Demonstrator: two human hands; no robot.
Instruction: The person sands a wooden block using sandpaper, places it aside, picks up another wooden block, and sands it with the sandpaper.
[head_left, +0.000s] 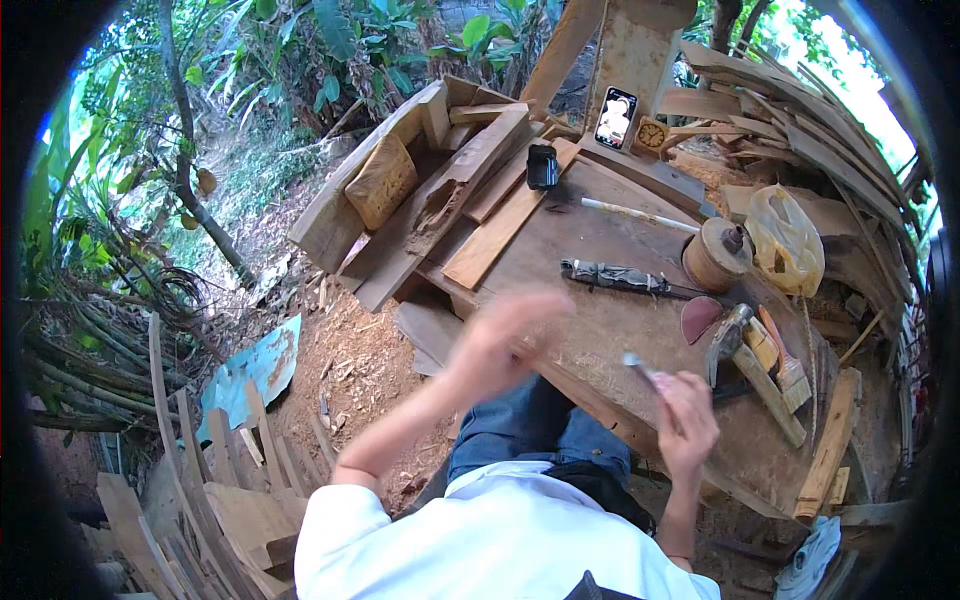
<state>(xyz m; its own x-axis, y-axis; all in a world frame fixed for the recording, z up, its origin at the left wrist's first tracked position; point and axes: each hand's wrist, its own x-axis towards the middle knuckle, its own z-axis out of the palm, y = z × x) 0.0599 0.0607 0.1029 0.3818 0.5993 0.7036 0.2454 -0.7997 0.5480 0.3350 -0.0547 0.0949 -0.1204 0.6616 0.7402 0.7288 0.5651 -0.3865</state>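
Observation:
My left hand (514, 330) is blurred by motion over the near left edge of the wooden workbench (600, 315). Its fingers are too smeared to show whether they are apart or hold something. Over the bench's near edge, my right hand (686, 424) grips a slim, short object (646, 373) with a pale bluish end, pointing up and left. Just right of that hand lie a claw hammer (731, 334) with a wooden handle and a flat paintbrush (789, 371). A dark red half-round piece (701, 320) rests beside the hammer head.
A cloth-wrapped tool (615, 277) lies mid-bench near a round wooden container (717, 255) and a plastic bag (784, 240). Farther back are a white rod (637, 215), a black case (541, 166), a propped phone (616, 118) and a small clock (651, 135). Stacked planks (450, 202) border the left.

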